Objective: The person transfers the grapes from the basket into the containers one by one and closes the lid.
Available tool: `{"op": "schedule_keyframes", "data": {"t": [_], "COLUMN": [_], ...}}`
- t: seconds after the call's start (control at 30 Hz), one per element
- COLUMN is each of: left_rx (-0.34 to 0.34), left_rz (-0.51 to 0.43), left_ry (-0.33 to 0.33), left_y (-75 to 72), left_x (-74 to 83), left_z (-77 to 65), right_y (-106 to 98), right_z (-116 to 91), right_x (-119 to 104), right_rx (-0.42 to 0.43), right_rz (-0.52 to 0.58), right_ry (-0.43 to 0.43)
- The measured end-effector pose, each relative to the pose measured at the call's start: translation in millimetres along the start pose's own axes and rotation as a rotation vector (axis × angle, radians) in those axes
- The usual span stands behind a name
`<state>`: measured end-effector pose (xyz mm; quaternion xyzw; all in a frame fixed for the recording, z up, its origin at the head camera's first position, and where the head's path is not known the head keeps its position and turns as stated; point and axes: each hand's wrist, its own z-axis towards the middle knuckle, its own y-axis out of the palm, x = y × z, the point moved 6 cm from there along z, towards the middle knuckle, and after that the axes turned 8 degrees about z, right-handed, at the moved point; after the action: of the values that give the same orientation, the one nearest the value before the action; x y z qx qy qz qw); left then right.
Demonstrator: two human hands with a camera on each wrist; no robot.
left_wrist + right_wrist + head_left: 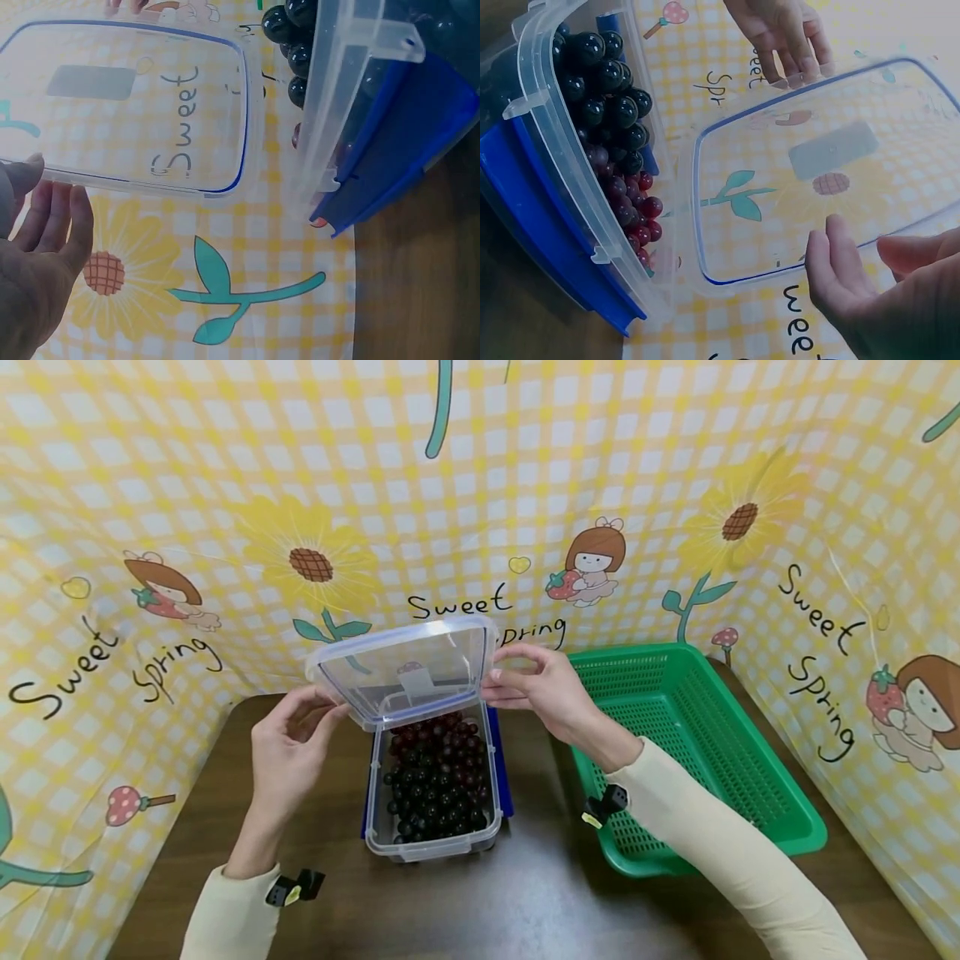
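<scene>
Both hands hold a clear lid (390, 689) with a blue seal by its opposite sides, tilted above the far end of a clear plastic container (431, 852). My left hand (288, 752) pinches the left edge between thumb and fingers. On the right edge, my right hand (551, 693) grips with thumb and fingers. Dark grapes (435, 777) fill much of the container, blackish in front and redder toward the back. Blue side flaps (502, 772) hang down along the container. A pale rectangle (834, 150) shows on the lid in the right wrist view.
A green plastic basket (806, 835) with slotted walls stands to the right, under my right forearm. Yellow checked cloth (465, 527) with printed flowers and words rises behind and at both sides of the brown table (315, 910).
</scene>
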<state>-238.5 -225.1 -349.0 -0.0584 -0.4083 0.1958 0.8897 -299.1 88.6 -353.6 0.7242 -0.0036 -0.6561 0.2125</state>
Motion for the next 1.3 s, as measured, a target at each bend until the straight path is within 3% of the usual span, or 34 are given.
{"op": "schedule_keyframes", "data": {"t": [0.27,0.43,0.5,0.67,0.87,1.1,1.17,1.3], "left_rx": [-0.017,-0.05,-0.046,-0.053,-0.154,-0.282,-0.306,-0.343], "left_rz": [-0.163,-0.267,-0.244,-0.099,0.103,0.154,0.228,0.351], "left_ry": [0.005,0.039,0.03,-0.104,-0.294,-0.613,-0.656,-0.662], "left_y": [-2.2,0.8,0.9,0.9,2.9,11.0,12.8,16.4], "left_x": [-10.6,-15.4,-17.9,-28.2,-41.8,-58.7,-62.7,-68.9], "left_z": [-10.6,-15.8,-16.8,-19.4,-22.6,-29.3,-30.5,-31.4], "right_y": [-4.8,-9.9,-12.4,-15.0,-15.1,-12.5,-10.7,-7.4], "right_z": [2.7,7.6,10.1,15.9,19.0,25.0,27.2,28.9], "right_x": [8.8,18.2,24.2,40.5,51.8,62.5,66.7,72.6], "right_rx": [0.016,0.047,0.057,0.021,-0.012,-0.058,-0.067,-0.078], "right_rz": [0.075,0.008,-0.047,-0.141,-0.222,-0.351,-0.385,-0.469], "right_ry": [0.069,0.114,0.153,0.236,0.278,0.319,0.332,0.347]}}
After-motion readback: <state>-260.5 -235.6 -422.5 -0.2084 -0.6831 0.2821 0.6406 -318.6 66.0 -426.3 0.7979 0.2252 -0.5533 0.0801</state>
